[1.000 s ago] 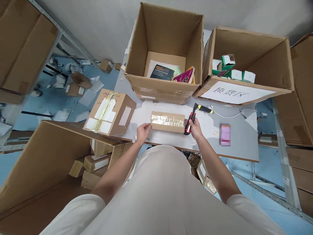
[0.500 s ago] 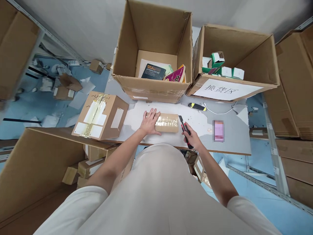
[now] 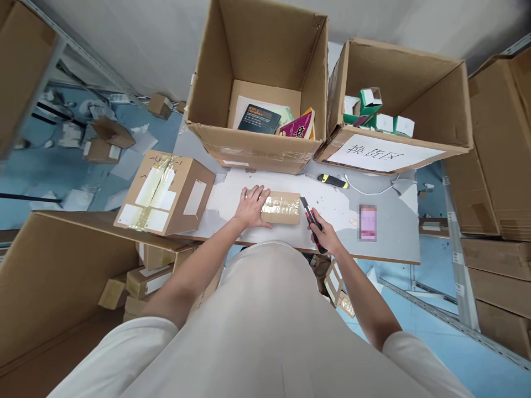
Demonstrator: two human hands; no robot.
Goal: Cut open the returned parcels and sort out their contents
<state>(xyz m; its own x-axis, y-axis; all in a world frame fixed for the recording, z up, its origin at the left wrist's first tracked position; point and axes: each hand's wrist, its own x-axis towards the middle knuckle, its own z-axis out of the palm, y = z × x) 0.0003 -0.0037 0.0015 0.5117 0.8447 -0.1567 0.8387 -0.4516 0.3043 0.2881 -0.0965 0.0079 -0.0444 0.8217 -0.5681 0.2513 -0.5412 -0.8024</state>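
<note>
A small brown cardboard box (image 3: pixel 286 215) with clear tape along its top lies on the white work table. My left hand (image 3: pixel 251 207) rests over the box's left end, fingers spread and thumb by the near edge. My right hand (image 3: pixel 326 234) is wrapped round a black and red utility knife (image 3: pixel 309 215). The knife's tip points up and left, close to the box's right end; whether it touches cannot be made out. Behind them lies a second cutter, black and yellow (image 3: pixel 333 181).
A large open carton (image 3: pixel 253 146) with books and another carton (image 3: pixel 338 146) holding green-and-white boxes stand behind. A taped box (image 3: pixel 182 215) is at left. A blurred pink rectangular item (image 3: pixel 368 223) and a white cable (image 3: pixel 369 192) lie at right. An open carton (image 3: pixel 53 276) stands lower left.
The view has shifted slightly, so most things appear a little further left. Both hands keep nearly the same places, with the knife still beside the box's right end.
</note>
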